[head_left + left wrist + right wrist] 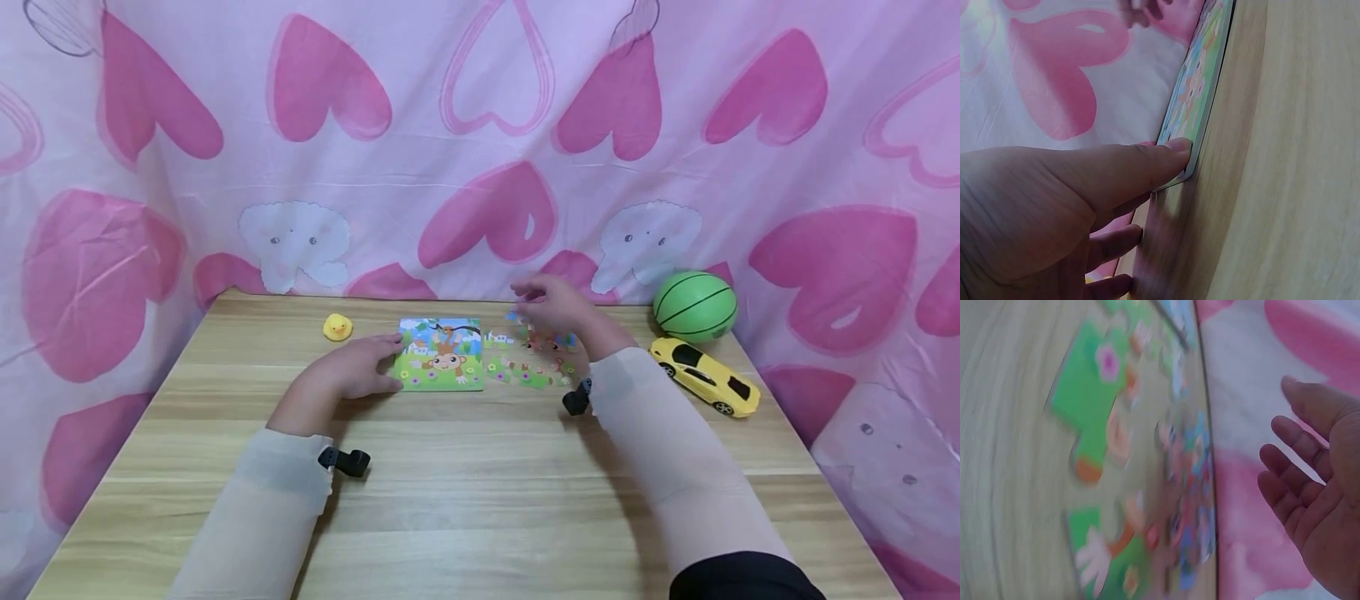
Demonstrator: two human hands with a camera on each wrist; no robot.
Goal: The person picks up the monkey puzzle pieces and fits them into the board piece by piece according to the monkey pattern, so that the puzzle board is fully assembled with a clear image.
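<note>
A finished-looking monkey picture board [441,354] lies flat at the centre of the table. At its left edge is my left hand [348,367]; the thumb [1172,156] presses on a corner of the board [1194,94] in the left wrist view, with the other fingers loosely spread. My right hand [558,308] hovers above loose puzzle pieces [534,382] just right of the board. In the right wrist view the right hand [1325,469] has relaxed, slightly bent fingers and holds nothing, beside blurred green pieces [1088,381] on the table.
A small yellow duck [337,327] sits left of the board. Towards the right edge of the table are a green ball [695,306] and a yellow toy car [705,377]. A pink heart-patterned cloth [405,208] hangs behind the table [465,500].
</note>
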